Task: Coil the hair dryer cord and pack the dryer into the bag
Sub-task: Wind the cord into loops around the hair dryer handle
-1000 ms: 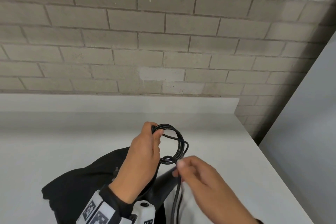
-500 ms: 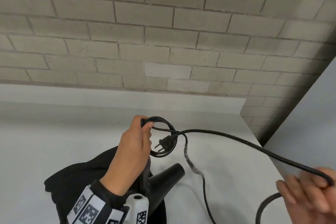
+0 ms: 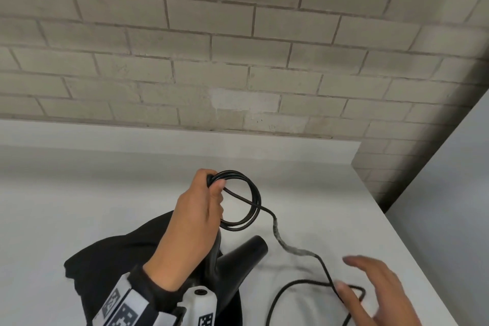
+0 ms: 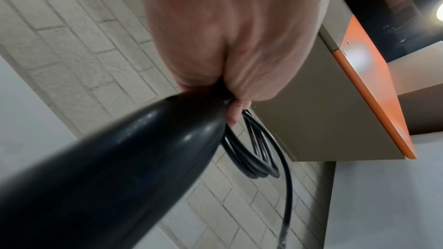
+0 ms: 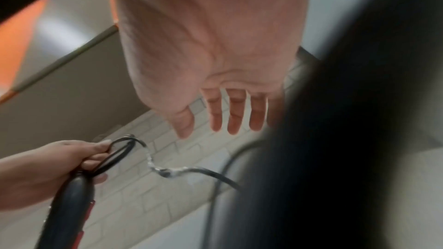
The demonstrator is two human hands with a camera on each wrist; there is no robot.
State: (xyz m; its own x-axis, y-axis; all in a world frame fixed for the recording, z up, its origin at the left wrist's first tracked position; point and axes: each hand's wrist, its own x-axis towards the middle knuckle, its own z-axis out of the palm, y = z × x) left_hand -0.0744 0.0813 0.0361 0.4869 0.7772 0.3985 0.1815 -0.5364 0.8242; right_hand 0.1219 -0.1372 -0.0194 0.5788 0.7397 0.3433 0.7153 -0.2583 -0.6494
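Black plastic hair dryer (image 3: 238, 259) held upright by its handle over a black fabric bag (image 3: 111, 259) on the white table (image 3: 79, 206), black rubber cord (image 3: 254, 201) coils pinched by the left hand (image 3: 195, 217), right hand (image 3: 375, 291) fingers spread above loose cord.

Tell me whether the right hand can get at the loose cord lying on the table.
Probably yes: the right hand is open, its fingers already at the loose cord on the white table, with nothing between them.
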